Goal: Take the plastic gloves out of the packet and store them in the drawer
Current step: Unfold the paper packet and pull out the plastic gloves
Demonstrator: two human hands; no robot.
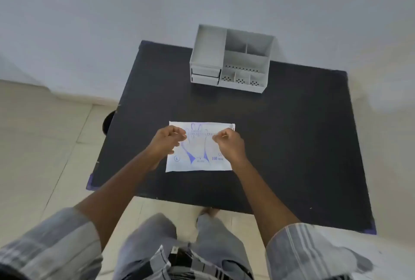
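Observation:
A white packet of plastic gloves (199, 160) with blue print lies flat near the middle of the black table (292, 145). My left hand (165, 141) rests over the packet's left part with fingers pinched together near its upper edge. My right hand (230, 145) sits over the right part, fingers pinched the same way. Whether the fingers grip the packet's film is hard to tell. A grey desk organiser (231, 59) stands at the table's far edge; its two small drawers (205, 75) at the lower left are closed.
The organiser has several open compartments on top and at its right front. A pale wall rises behind the table. Tiled floor lies to the left and in front, and my legs stand at the near edge.

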